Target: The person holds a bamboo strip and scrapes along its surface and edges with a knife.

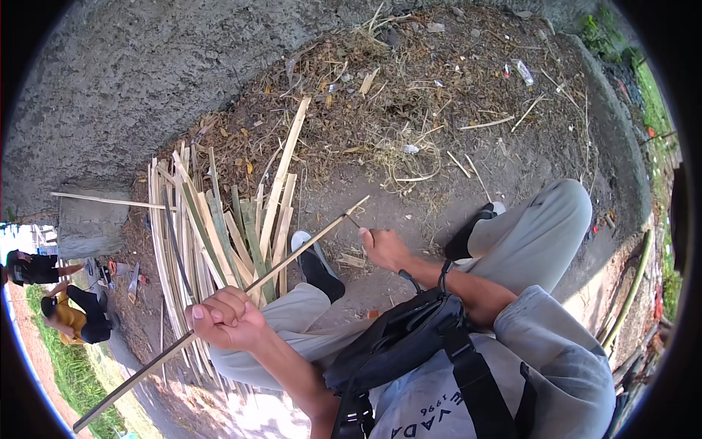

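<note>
- Our left hand (223,318) was closed in a tight fist around a long bamboo strip (241,293), gripping it about midway along its length.
- The strip ran on a slant from the lower left, past the fist, up to its far end near the middle of the view, crossing above our left knee.
- Our right hand (384,249) was curled shut just beside that far end, holding a thin dark tool (353,219) whose tip met the strip; we could not tell what kind of blade it was.
- A dark band sat on the right wrist, and a black shoulder bag (409,336) hung across our chest between the two forearms.
- We sat with knees bent in grey trousers, a dark shoe with a pale sole (314,263) under the strip and another shoe (475,227) near the right hand.
- A pile of split bamboo slats (212,227) lay on the ground just beyond the left hand, partly behind the strip.
- Dry shavings and litter (395,95) covered the dirt further out, below a rough concrete wall (146,66).
- A concrete block (91,219) stood at the left, with a thin stick lying across it.
- Two other people (66,300) crouched at the far left edge, well apart from us.
</note>
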{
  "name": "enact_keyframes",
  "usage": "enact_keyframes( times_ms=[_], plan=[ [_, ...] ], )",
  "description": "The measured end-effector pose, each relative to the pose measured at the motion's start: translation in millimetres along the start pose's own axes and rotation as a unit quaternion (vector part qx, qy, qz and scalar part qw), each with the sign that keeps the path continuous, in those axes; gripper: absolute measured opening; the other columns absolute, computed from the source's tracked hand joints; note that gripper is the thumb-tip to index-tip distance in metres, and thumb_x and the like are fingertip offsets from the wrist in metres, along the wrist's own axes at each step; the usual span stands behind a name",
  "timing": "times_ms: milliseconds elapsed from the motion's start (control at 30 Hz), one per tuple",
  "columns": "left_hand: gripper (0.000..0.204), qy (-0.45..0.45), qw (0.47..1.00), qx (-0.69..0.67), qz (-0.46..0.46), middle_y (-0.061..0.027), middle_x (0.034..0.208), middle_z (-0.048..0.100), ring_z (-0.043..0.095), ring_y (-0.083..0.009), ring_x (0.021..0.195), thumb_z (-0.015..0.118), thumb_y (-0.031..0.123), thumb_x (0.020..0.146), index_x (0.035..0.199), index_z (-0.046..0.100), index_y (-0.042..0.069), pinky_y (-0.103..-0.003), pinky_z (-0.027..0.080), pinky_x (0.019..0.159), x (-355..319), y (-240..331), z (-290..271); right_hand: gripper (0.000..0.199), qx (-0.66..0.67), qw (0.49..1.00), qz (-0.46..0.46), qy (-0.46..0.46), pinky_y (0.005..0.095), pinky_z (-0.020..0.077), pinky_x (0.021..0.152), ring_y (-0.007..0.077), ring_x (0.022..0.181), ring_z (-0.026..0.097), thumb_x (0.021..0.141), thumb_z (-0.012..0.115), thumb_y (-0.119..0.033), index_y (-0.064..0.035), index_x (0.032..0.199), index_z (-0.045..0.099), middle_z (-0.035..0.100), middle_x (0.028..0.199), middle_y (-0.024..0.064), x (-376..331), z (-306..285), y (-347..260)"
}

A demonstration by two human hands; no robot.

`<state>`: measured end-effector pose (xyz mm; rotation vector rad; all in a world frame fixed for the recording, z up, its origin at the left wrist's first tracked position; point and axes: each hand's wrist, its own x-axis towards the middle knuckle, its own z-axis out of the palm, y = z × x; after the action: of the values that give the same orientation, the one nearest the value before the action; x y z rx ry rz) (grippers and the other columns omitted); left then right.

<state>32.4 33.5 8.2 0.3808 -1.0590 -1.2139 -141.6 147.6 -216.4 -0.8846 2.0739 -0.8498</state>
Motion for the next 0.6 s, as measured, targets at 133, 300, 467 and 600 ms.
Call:
enact_keyframes(
  times_ms=[133, 300, 467, 600],
  plan=[
    [0.036, 0.058, 0.998, 0.017, -0.018, 0.0032, 0.039, 0.020, 0.014, -0.0072, 0.031, 0.041, 0.015, 0.090, 0.056, 0.028, 0.015, -0.024, 0.019, 0.033, 8.4, 4.1, 5.2, 0.054, 0.035, 0.997, -0.066, -0.008, 0.0535, 0.0459, 0.071, 0.0496, 0.075, 0.057, 0.095, 0.036, -0.039, 0.0031, 0.074, 0.062, 0.059, 0.074, 0.0302, -29.6, -9.6, -42.5],
    [0.037, 0.040, 0.999, 0.011, -0.011, 0.0033, 0.039, 0.020, 0.014, -0.0073, 0.031, 0.042, 0.016, 0.090, 0.056, 0.028, 0.016, -0.024, 0.019, 0.033, 6.3, 0.3, 3.0, 0.052, -0.035, 0.992, 0.118, -0.018, 0.0537, 0.0459, 0.073, 0.0492, 0.074, 0.058, 0.095, 0.036, -0.039, 0.0036, 0.081, 0.062, 0.059, 0.074, 0.0302, 16.2, -3.4, 64.6],
    [0.035, 0.069, 0.997, 0.023, -0.008, 0.0034, 0.040, 0.020, 0.014, -0.0076, 0.031, 0.042, 0.016, 0.090, 0.057, 0.030, 0.015, -0.024, 0.018, 0.033, 5.3, -1.2, 14.9, 0.053, -0.002, 1.000, 0.024, 0.009, 0.0527, 0.0467, 0.073, 0.0492, 0.075, 0.058, 0.095, 0.036, -0.039, 0.0047, 0.081, 0.064, 0.058, 0.074, 0.0322, -12.3, 1.0, 15.3],
    [0.041, 0.092, 0.995, 0.045, -0.022, 0.0040, 0.041, 0.020, 0.017, -0.0065, 0.033, 0.046, 0.021, 0.091, 0.055, 0.028, 0.017, -0.022, 0.020, 0.034, 10.2, 0.9, 15.8, 0.055, 0.017, 1.000, -0.024, -0.011, 0.0523, 0.0464, 0.074, 0.0486, 0.076, 0.058, 0.095, 0.035, -0.038, 0.0054, 0.077, 0.064, 0.058, 0.075, 0.0329, -27.3, -13.7, -17.2]
  ],
)
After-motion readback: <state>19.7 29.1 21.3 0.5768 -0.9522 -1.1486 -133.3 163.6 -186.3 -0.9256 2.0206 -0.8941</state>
